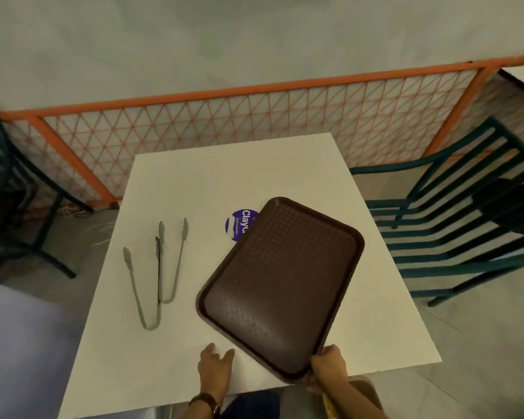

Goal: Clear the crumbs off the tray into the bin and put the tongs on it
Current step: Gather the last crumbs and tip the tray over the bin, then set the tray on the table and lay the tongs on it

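Brown tray (280, 285): near corner gripped by right hand (328, 365), over counter (194, 176) near edge | left hand (214, 365): open, empty | tongs (156, 267): two pairs, counter left edge

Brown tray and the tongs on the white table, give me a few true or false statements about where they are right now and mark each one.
1. The right hand grips the near corner of the brown tray. True.
2. Two pairs of tongs lie on the tray. False: they lie on the white table, left of the tray.
3. The left hand holds a pair of tongs. False: it is open over the table, holding nothing.
4. The tray partly covers a purple sticker. True.
5. Crumbs show on the tray. False: none visible.
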Available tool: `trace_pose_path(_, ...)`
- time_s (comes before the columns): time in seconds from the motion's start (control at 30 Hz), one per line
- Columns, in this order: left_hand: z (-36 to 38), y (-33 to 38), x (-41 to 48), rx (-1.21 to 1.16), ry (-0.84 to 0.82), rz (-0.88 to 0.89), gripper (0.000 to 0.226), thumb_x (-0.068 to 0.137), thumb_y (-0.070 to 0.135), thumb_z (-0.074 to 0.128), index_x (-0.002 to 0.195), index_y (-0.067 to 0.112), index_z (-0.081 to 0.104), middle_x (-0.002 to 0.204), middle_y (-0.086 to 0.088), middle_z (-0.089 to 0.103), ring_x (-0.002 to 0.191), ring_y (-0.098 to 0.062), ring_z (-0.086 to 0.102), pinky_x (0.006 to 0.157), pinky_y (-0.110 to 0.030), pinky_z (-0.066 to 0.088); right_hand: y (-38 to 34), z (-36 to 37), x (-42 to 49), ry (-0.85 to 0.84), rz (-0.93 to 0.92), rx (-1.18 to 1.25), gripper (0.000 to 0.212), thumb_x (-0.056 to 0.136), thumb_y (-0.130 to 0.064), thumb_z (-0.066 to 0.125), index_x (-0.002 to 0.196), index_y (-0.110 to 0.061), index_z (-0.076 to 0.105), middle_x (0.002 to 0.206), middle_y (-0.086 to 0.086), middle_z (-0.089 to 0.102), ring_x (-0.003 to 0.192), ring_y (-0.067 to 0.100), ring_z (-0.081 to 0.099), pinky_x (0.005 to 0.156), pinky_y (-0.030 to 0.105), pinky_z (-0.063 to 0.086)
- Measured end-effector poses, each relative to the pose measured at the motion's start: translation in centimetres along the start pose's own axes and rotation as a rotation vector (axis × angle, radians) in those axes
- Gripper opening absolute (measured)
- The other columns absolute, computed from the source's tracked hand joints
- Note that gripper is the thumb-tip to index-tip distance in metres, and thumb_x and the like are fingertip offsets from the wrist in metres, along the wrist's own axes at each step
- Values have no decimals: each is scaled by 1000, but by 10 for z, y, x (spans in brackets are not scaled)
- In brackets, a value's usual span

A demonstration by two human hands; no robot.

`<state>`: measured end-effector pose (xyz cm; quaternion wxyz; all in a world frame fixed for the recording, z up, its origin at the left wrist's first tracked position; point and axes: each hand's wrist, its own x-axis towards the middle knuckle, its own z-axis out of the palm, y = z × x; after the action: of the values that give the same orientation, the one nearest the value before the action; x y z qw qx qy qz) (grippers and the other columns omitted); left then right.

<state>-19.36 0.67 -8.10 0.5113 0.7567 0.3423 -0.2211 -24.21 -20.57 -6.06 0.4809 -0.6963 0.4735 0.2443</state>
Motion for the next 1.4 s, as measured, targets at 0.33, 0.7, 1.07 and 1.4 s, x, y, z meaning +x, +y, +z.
trace_pose_path(0.33,-2,38,16,32,-114,262,61,79,15,70,130,13,37,109,-12,61,95,-23,60,88,-34,50,-101,-27,26,164,-252,-15,36,91,-45,52,80,-11,58,72,9,69,55,24,65,56,35,56)
trace_pose_path(0.7,-26,47,25,80,-93,380,28,86,15,60,107,32,53,98,8,66,88,-5,63,82,-24,53,-160,-124,124,343,-356,-327,42,95,-16,53,135,-9,44,136,17,49,116,37,53,95,44,46)
trace_pose_path(1.07,-44,57,57,283,-29,416,36,90,16,47,121,36,48,87,3,66,79,-12,62,74,-32,54,-96,-118,125,282,-330,-312,26,96,-5,43,120,-2,54,102,20,64,80,31,61,68,35,51)
trace_pose_path(1.4,-43,87,90,299,58,396,54,87,0,45,136,25,43,113,2,60,93,-19,60,88,-36,50,-78,-107,119,304,-318,-154,25,96,-6,45,118,-3,56,87,10,62,72,29,62,66,33,53)
